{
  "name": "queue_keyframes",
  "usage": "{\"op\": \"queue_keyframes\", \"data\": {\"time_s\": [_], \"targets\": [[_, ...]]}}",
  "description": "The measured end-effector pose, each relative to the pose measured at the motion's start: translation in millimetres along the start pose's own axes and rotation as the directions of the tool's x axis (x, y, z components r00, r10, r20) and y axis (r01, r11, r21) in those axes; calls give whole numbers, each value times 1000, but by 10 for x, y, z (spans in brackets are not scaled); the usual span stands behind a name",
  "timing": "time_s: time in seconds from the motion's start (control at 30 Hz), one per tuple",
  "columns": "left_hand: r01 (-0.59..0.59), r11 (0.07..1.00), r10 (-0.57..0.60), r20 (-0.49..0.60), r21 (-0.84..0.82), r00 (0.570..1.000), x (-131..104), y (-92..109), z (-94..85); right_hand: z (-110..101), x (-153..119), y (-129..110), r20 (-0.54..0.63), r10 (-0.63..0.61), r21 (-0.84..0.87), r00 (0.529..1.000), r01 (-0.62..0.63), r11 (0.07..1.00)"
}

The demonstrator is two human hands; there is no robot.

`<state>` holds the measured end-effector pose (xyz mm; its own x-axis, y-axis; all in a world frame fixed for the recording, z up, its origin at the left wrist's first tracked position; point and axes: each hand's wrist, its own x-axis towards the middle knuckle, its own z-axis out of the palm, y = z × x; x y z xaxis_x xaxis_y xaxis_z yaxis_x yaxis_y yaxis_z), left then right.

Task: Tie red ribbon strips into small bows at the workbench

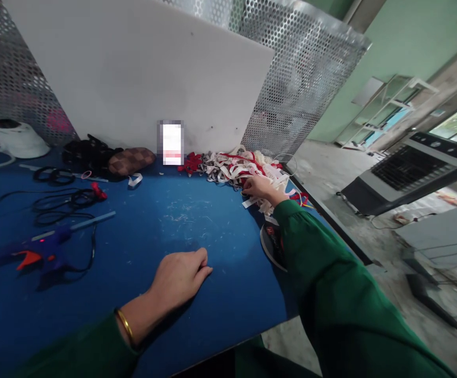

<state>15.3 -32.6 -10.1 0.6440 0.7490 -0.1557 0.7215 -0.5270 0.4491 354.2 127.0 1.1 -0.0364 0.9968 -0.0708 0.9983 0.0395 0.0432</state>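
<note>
My right hand (260, 188) reaches over the front of a pile of ribbon pieces (228, 165), mostly white and cream with some red and grey. Its fingers are pinched together among the ribbons, and what lies between them is too small to make out. Nearer to me, my left hand (179, 275) rests on the blue table (197, 220) with its fingers curled in and nothing visible in them. Beside my right sleeve lies a dark, round-edged item with red and white print (272, 241), partly covered by the arm.
A blue glue gun (55, 244) with an orange trigger lies at left, its black cord (69, 202) coiled behind it. Farther back are a checked brown pouch (132, 160), a lit phone screen (172, 143) and a white roll (19, 139). A white board (145, 68) stands behind.
</note>
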Motion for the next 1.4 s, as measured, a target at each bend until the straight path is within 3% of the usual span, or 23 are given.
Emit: {"op": "queue_keyframes", "data": {"time_s": [0.2,0.47,0.6,0.67,0.73,0.83,0.93,1.07,1.17,1.27,1.33,1.4], "targets": [[-2,1000,2,-15,3,1000,6,2,-4,-51,-21,-124,46,21,0,999,-21,1000],[-28,1000,28,-75,3,997,-25,-5,3,-61,-111,-245,-49,33,14,998,-33,999],[-10,991,-4,-106,-131,994,-24,-23,11,-172,-305,-332,-117,-9,82,993,19,996],[-7,959,-33,-136,-283,990,9,-39,20,-251,-469,-466,-187,-68,254,980,116,960],[-30,852,-77,-182,-522,980,59,-58,20,-318,-678,-690,-257,-148,524,955,266,809],[-83,552,-190,-222,-830,956,126,-91,-21,-366,-1020,-1150,-263,-226,786,938,344,514],[-109,356,-182,-184,-928,966,143,-137,-99,-336,-1286,-1580,-179,-269,892,946,271,360],[-102,176,-164,-132,-979,978,134,-225,-166,-215,-1419,-1862,-67,-120,971,991,92,218],[-66,86,-182,-80,-994,980,147,-266,-174,-104,-1406,-1908,-37,-51,995,998,42,87],[-24,24,-118,-27,-999,993,174,-261,-184,10,-1369,-1919,-32,-64,997,997,27,-68],[6,49,-116,1,-999,993,208,-265,-232,77,-1341,-1921,-23,-71,986,997,11,-164],[30,140,-232,-3,-990,973,268,-325,-357,128,-1316,-1917,-5,-27,973,1000,-2,-232]]}}
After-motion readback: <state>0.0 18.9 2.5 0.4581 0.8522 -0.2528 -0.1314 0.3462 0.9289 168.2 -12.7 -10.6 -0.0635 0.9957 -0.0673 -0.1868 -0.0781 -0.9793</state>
